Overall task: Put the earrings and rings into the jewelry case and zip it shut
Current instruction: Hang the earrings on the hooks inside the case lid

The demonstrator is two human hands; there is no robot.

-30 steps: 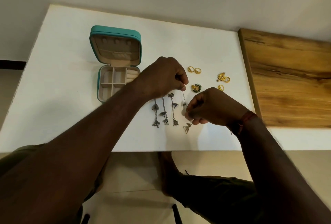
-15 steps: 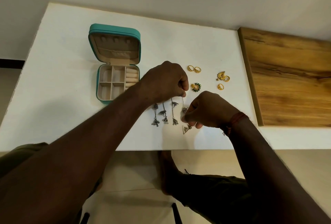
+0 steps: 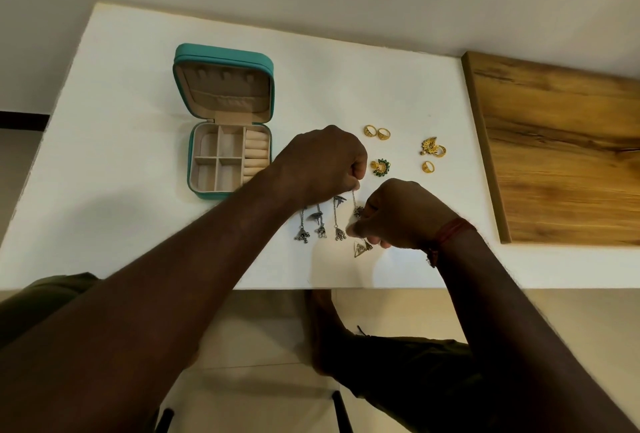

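A teal jewelry case [image 3: 183, 155] lies open on the white table [image 3: 121, 197], lid up, its beige compartments bare. My left hand [image 3: 322, 162] pinches the top of a long silver dangle earring [image 3: 356, 202]. My right hand [image 3: 398, 214] pinches the lower part of the same earring. Three more silver dangle earrings [image 3: 320, 223] lie just left of it. A triangular silver earring [image 3: 360, 249] lies under my right hand. Gold rings [image 3: 376, 132], a green and gold earring [image 3: 381, 167] and more gold pieces [image 3: 433, 150] sit behind.
A wooden board [image 3: 561, 155] covers the table's right part. The wall runs along the far edge. My legs and the floor show below the near table edge.
Both hands have stayed on the silver earring and shifted only slightly. The jewelry on the table has not moved.
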